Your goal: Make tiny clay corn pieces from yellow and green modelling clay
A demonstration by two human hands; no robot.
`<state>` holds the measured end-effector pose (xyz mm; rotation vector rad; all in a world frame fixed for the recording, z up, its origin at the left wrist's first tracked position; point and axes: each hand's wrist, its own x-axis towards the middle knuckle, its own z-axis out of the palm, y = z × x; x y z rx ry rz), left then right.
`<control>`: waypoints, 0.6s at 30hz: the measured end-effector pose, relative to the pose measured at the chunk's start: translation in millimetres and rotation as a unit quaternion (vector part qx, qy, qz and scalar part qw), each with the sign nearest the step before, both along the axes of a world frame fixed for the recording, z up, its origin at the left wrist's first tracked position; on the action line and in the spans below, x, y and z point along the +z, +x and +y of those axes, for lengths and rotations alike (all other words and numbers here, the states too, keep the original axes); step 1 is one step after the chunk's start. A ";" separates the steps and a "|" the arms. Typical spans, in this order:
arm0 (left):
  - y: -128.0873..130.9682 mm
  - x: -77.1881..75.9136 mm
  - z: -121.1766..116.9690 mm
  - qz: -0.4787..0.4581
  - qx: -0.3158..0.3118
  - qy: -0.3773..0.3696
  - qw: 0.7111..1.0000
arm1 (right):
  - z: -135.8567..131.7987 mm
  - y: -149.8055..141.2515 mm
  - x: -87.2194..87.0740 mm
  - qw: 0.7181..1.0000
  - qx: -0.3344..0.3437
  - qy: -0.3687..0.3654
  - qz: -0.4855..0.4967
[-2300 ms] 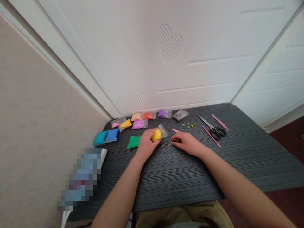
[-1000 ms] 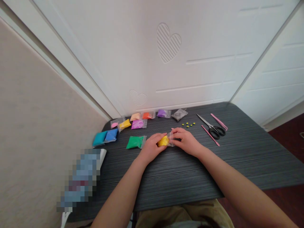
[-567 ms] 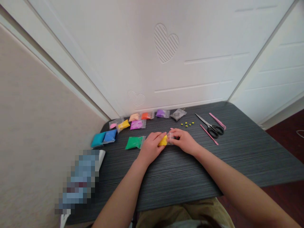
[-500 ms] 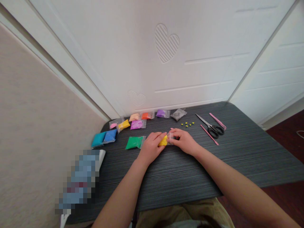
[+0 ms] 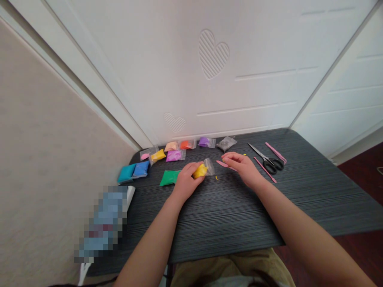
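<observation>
My left hand (image 5: 184, 182) is closed around a clear plastic bag of yellow clay (image 5: 201, 170), holding it just above the dark table (image 5: 227, 215). My right hand (image 5: 241, 165) has its fingers pinched together over the spot where several tiny yellow clay bits lie; whatever it pinches is too small to make out. A pink flat tool (image 5: 223, 164) lies just left of its fingertips. One small yellow crumb (image 5: 216, 177) sits on the table between my hands.
Several clay bags lie at the back left: green (image 5: 168, 177), two blue (image 5: 133, 171), yellow (image 5: 158, 155), magenta (image 5: 173, 156), peach, orange, purple (image 5: 205, 142), grey (image 5: 226, 143). Black scissors (image 5: 267, 160) and pink tools (image 5: 277, 153) lie at the right. White panelled doors stand behind.
My right hand has let go of the bag's mouth and moved right and back toward the yellow bits. My left hand drew the bag slightly left. A yellow crumb now lies between the hands.
</observation>
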<state>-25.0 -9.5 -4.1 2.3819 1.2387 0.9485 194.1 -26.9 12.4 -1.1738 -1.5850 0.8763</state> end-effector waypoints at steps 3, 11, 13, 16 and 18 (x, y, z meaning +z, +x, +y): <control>-1.8 1.1 1.3 -0.005 0.012 0.006 1.000 | -0.3 -0.3 -1.7 0.999 0.011 0.002 -0.036; -7.7 0.2 6.5 -0.003 0.053 0.022 0.998 | -7.1 -11.1 -4.9 0.968 0.097 0.049 -0.227; -8.1 -0.5 7.2 -0.004 0.055 0.021 0.998 | -8.5 -11.9 -6.0 0.958 0.103 0.057 -0.261; -7.4 -0.6 7.0 -0.007 0.054 0.023 0.998 | -9.5 -12.2 -7.3 0.949 0.105 0.064 -0.291; -6.7 -0.2 6.4 -0.005 0.053 0.023 0.998 | -9.3 -12.5 -8.1 0.946 0.105 0.064 -0.299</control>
